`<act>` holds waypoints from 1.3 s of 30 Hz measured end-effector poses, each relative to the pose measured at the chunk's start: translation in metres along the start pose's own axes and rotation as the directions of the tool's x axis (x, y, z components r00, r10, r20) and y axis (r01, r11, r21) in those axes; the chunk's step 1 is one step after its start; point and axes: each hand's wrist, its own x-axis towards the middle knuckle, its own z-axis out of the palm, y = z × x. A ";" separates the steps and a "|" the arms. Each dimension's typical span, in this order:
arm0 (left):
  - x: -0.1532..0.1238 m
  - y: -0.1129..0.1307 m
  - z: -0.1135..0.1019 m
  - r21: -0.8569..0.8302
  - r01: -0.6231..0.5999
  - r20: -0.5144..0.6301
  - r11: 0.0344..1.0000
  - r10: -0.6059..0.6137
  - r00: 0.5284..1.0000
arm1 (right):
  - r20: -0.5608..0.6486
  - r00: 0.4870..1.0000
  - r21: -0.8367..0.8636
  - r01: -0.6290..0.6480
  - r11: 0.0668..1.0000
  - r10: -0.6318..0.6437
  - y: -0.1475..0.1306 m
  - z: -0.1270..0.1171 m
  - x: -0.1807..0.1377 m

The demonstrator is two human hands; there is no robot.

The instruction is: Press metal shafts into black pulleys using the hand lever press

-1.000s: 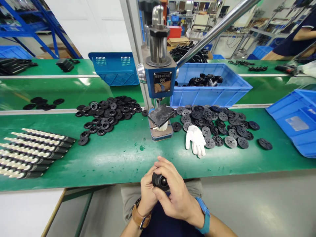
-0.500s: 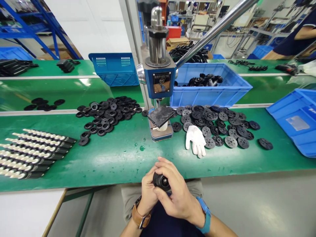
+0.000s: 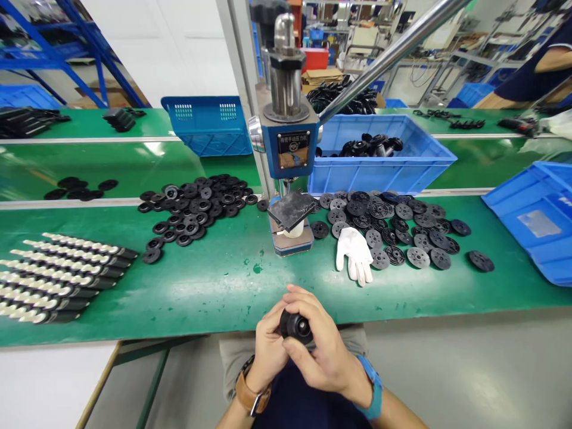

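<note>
Down at the lower centre of the frame, the black part (image 3: pixel 291 325) is clasped between the left hand (image 3: pixel 269 348) and right hand (image 3: pixel 325 345), a touch further right than a second ago. On the desk (image 3: pixel 196 298) above, the press (image 3: pixel 272 137) and glove (image 3: pixel 353 250) haven't budged.

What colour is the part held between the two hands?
What shows of the held part is black; the head view, the only one, shows it.
</note>
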 end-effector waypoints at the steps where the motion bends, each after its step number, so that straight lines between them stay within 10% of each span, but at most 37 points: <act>1: 0.001 0.000 -0.002 0.006 -0.010 0.013 1.000 0.010 1.000 | -0.021 0.999 0.039 -0.031 0.999 0.032 0.004 -0.001 -0.001; 14: 0.050 0.038 -0.016 0.241 -0.114 -0.043 0.964 0.128 0.991 | -0.176 0.894 0.311 -0.347 0.885 0.412 0.052 -0.005 0.001; 20: 0.129 0.077 -0.028 0.347 -0.301 -0.036 0.888 0.333 0.942 | -0.284 0.908 0.334 -0.207 0.919 0.308 0.045 -0.025 0.032; 25: 0.185 0.099 -0.023 0.376 -0.214 -0.003 0.902 0.232 0.973 | -0.418 0.898 0.192 -0.059 0.980 0.136 0.022 -0.054 0.064; 39: 0.201 0.099 -0.027 0.194 -0.172 0.063 0.966 0.163 0.985 | -0.468 0.883 0.085 0.059 0.995 -0.012 0.004 -0.077 0.100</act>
